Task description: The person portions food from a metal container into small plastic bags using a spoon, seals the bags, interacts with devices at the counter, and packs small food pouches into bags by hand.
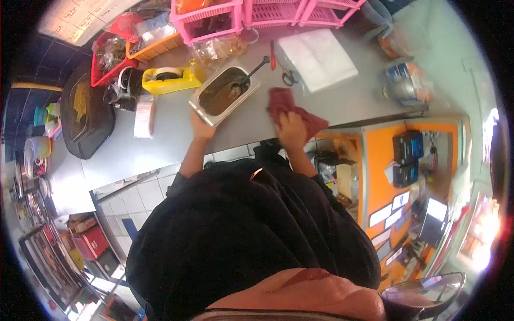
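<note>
My left hand (202, 127) grips the near end of a rectangular metal food pan (209, 119), which sits at an angle on or just over the grey worktop; I cannot tell which. Inside is a thick brown substance (213, 101). A black-handled utensil (258, 69) leans in the pan, its handle sticking out past the far right rim and its head partly hidden. To the right, my right hand (292, 130) is closed on a maroon cloth (282, 100) that lies bunched on the worktop near its front edge.
Beyond the pan are a yellow tape dispenser (171, 80), scissors (289, 78), a red pen-like tool (272, 56) and a stack of white sheets (318, 59). Pink baskets (209, 27) line the back. A black bag-like item (88, 117) stands left. Orange shelving (377, 160) is at lower right.
</note>
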Tool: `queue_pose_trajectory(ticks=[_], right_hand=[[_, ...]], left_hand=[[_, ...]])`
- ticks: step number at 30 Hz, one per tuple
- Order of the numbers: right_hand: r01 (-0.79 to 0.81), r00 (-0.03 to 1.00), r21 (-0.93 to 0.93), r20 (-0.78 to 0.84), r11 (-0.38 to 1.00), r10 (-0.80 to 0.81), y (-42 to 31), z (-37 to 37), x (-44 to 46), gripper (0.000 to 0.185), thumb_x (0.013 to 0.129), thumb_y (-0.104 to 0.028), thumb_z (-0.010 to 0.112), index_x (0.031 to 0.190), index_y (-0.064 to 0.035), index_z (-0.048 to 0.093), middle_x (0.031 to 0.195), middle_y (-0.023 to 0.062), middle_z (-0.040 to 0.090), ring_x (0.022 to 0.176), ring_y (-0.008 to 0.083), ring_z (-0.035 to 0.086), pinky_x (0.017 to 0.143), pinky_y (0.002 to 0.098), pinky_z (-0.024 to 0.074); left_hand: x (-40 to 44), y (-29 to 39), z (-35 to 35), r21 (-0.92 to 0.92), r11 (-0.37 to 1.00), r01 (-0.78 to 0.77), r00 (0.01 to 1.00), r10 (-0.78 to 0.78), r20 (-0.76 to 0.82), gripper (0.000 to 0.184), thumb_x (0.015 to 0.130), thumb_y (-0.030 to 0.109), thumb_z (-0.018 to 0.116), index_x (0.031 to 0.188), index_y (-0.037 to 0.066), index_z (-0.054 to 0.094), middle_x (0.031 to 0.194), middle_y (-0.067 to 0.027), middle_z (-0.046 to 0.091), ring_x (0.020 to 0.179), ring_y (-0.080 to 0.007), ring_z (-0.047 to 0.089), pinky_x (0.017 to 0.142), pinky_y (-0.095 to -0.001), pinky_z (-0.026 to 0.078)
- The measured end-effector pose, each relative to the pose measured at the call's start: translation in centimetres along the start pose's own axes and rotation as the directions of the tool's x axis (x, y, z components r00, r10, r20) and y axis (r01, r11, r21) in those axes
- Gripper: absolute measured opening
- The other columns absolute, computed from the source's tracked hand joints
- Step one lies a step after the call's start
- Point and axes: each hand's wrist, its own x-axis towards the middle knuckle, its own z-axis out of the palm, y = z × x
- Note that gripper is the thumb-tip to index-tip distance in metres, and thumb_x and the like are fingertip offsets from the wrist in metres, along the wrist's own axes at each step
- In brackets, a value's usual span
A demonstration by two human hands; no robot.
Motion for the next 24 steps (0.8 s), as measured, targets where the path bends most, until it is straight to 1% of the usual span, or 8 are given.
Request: queue_pose_trajectory(ticks=[6, 8, 11, 14, 17, 19, 21, 24], right_hand=[[0.166, 0.945, -0.23, -0.242, 0.959, -0.222, 22.0, -3.8, 0.4, 0.032, 0.075, -0.029, 0.067, 0.1, -0.0092, 0.062, 0.086, 0.0143, 0.051, 0.084, 0.0331, 0.056, 0.069, 0.0439, 0.0481], [-0.215, 0.938, -0.14, -0.307, 0.966, 0.164, 25.6, -5.5, 1.9, 0.033, 0.078, -0.029, 0.066, 0.104, -0.0092, 0.062, 0.089, 0.0158, 0.052, 0.087, 0.0347, 0.056, 0.072, 0.0464, 0.0485], [-0.469, 0.857, -0.093, -0.288, 0.878, 0.428, 27.8, -5.9, 4.0, 0.034, 0.079, -0.029, 0.065, 0.105, -0.008, 0.06, 0.092, 0.0158, 0.053, 0.088, 0.0359, 0.057, 0.073, 0.0485, 0.0484], [-0.516, 0.844, -0.104, -0.234, 0.85, 0.483, 28.0, -5.2, 4.5, 0.04, 0.077, -0.031, 0.066, 0.109, -0.008, 0.059, 0.095, 0.0162, 0.054, 0.091, 0.037, 0.057, 0.075, 0.0489, 0.0485], [-0.467, 0.853, -0.089, -0.307, 0.88, 0.421, 27.5, -5.8, 4.4, 0.046, 0.075, -0.031, 0.067, 0.112, -0.0057, 0.058, 0.096, 0.0178, 0.054, 0.092, 0.0386, 0.057, 0.076, 0.0486, 0.0488], [-0.458, 0.847, -0.051, -0.328, 0.888, 0.418, 28.0, -5.9, 4.5, 0.05, 0.072, -0.03, 0.069, 0.113, -0.0041, 0.057, 0.095, 0.0186, 0.055, 0.092, 0.0384, 0.057, 0.077, 0.0485, 0.0488], [-0.462, 0.831, 0.008, -0.346, 0.887, 0.436, 28.1, -5.3, 4.3, 0.049, 0.069, -0.029, 0.071, 0.11, -0.0047, 0.06, 0.093, 0.0171, 0.055, 0.09, 0.0369, 0.057, 0.076, 0.0466, 0.0488], [-0.5, 0.797, 0.017, -0.381, 0.866, 0.468, 28.0, -5.6, 4.2, 0.046, 0.067, -0.029, 0.071, 0.106, -0.0058, 0.063, 0.092, 0.0151, 0.055, 0.088, 0.0355, 0.057, 0.075, 0.0449, 0.0485]], left_hand=[[0.5, -0.4, 4.1, 0.139, 0.99, 0.007, 0.998, 0.002, -0.064, 0.09, 0.06, 0.008, 0.089, 0.134, -0.002, 0.04, 0.127, -0.0137, 0.055, 0.115, -0.0239, 0.056, 0.099, -0.0393, 0.046], [-0.1, -1.5, 5.2, 0.328, 0.944, -0.047, 0.998, 0.059, -0.027, 0.082, 0.067, 0.008, 0.084, 0.136, 0.0, 0.04, 0.131, -0.0126, 0.051, 0.117, -0.0229, 0.054, 0.1, -0.0386, 0.045], [0.8, 0.5, 10.4, 0.306, 0.952, 0.027, 0.998, -0.01, -0.055, 0.082, 0.066, 0.014, 0.086, 0.133, -0.001, 0.043, 0.125, -0.012, 0.056, 0.112, -0.0215, 0.057, 0.098, -0.0372, 0.046], [4.4, 2.5, 16.0, 0.366, 0.93, 0.021, 1.0, -0.012, -0.027, 0.077, 0.066, 0.017, 0.086, 0.13, -0.001, 0.047, 0.119, -0.0109, 0.06, 0.108, -0.0221, 0.059, 0.095, -0.0373, 0.047], [9.9, 2.8, 23.0, 0.548, 0.798, -0.251, 0.95, 0.093, 0.299, 0.081, 0.064, 0.021, 0.087, 0.13, -0.001, 0.046, 0.122, -0.0117, 0.057, 0.109, -0.0236, 0.057, 0.096, -0.0377, 0.045], [14.0, 2.2, 28.9, 0.526, 0.714, -0.461, 0.87, 0.247, 0.427, 0.09, 0.062, 0.026, 0.088, 0.134, 0.0, 0.042, 0.127, -0.0129, 0.05, 0.115, -0.0239, 0.052, 0.099, -0.0387, 0.042], [17.3, -1.5, 34.0, 0.187, 0.94, -0.286, 0.837, 0.15, 0.526, 0.095, 0.062, 0.023, 0.09, 0.138, -0.002, 0.038, 0.128, -0.0141, 0.053, 0.118, -0.024, 0.053, 0.103, -0.0394, 0.041], [20.4, -3.5, 43.5, -0.04, 0.992, -0.118, 0.767, 0.117, 0.631, 0.088, 0.068, 0.017, 0.086, 0.139, -0.001, 0.036, 0.129, -0.0142, 0.054, 0.118, -0.0225, 0.054, 0.102, -0.0385, 0.042]])
